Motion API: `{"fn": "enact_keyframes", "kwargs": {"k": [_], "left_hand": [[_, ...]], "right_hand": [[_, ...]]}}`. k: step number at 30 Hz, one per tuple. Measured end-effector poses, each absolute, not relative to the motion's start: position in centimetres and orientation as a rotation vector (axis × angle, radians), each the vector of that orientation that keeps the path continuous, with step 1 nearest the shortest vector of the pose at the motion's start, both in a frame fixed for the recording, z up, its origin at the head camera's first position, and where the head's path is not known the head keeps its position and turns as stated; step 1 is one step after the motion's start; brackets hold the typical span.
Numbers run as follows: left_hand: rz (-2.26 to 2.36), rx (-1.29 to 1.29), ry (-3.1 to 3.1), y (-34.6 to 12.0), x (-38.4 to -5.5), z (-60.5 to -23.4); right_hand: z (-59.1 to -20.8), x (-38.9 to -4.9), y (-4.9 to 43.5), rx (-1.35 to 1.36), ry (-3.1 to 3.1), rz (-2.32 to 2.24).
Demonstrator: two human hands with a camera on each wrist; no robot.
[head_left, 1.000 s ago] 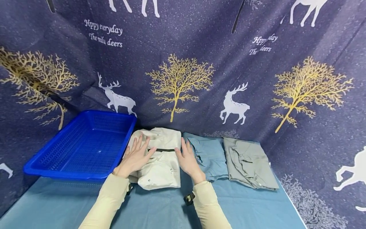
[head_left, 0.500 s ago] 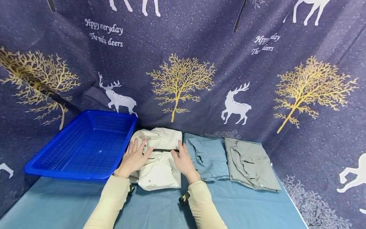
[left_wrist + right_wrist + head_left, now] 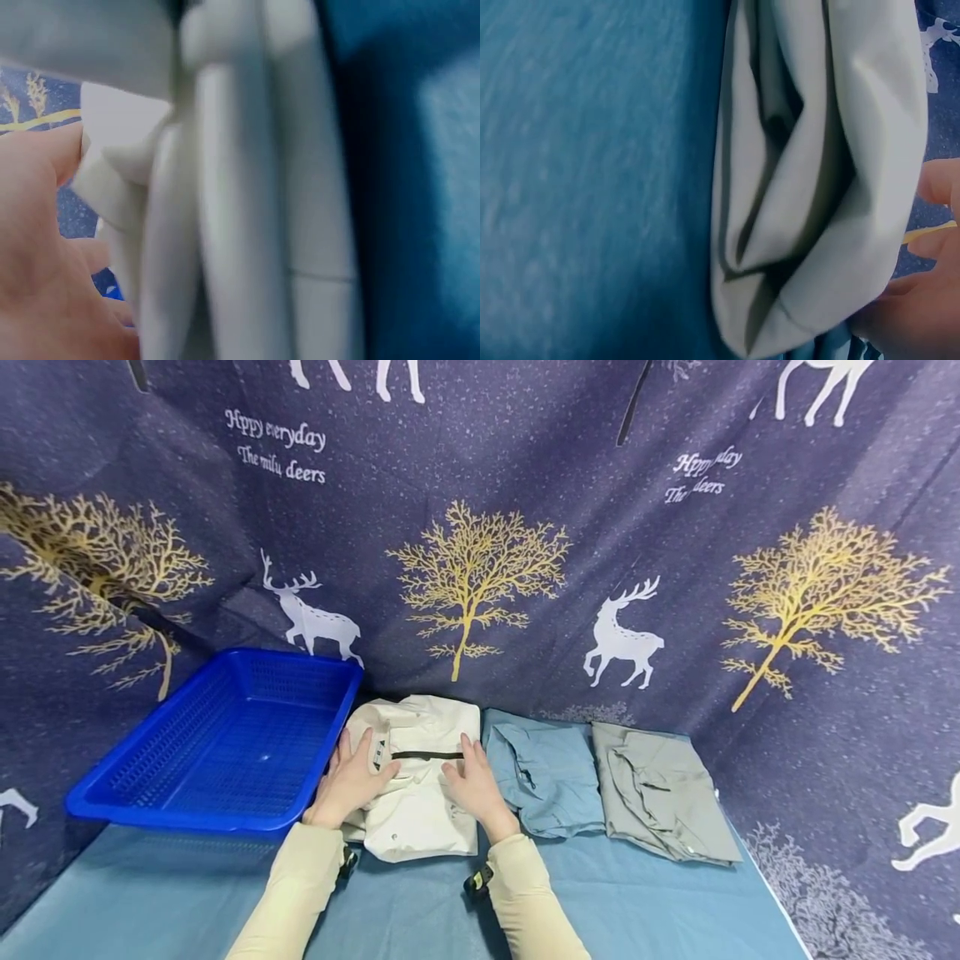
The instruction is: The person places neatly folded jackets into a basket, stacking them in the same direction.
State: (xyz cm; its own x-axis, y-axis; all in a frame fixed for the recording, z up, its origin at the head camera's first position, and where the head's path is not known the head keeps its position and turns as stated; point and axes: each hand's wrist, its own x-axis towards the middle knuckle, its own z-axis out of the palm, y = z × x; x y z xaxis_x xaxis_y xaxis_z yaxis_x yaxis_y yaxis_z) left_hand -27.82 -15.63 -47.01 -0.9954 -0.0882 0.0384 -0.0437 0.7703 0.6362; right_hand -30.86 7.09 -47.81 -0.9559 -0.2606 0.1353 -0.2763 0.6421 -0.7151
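Dark-blue backdrop [image 3: 525,468] printed with gold trees and white deer rises beyond the fingers, and a blue-covered desk [image 3: 637,910] spreads out beneath them. On it, between the two hands, lies a folded white garment [image 3: 423,810], its long axis appearing to run away from the person, with one short end toward the wrists and the other toward the backdrop; which end is the collar I cannot tell. A black strip [image 3: 427,756] crosses it sideways, from the left thumb to the right fingers. The left hand [image 3: 348,783] rests along the garment's left side, fingers loosely extended and thumb reaching inward; a small label [image 3: 378,754] shows between that thumb and the fingers. The right hand [image 3: 477,785] lies along the opposite side, fingers likewise extended forward, thumb turned in toward the left one; neither hand grips. Both wrist views show the garment's stacked, curving layers beside the fingers. Just left of the left fingers sits a blue basket [image 3: 180,820], angled away from the person. Near the right fingers, on their outer side, is a folded blue garment [image 3: 555,777]; beyond that a grey garment [image 3: 663,793] lies slanting, its near end farther right.
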Motion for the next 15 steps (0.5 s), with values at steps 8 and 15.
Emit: {"fn": "enact_keyframes", "kwargs": {"k": [8, 15], "left_hand": [[-1.107, 0.169, -2.857, -15.92, -27.84, -47.35], [-1.101, 0.195, -2.854, -16.17, -27.74, -47.79]], "right_hand": [[-47.57, -31.12, 6.93, 0.454, -2.865, 1.276], [-48.09, -31.72, 7.70, 0.436, -2.840, 1.482]]}}
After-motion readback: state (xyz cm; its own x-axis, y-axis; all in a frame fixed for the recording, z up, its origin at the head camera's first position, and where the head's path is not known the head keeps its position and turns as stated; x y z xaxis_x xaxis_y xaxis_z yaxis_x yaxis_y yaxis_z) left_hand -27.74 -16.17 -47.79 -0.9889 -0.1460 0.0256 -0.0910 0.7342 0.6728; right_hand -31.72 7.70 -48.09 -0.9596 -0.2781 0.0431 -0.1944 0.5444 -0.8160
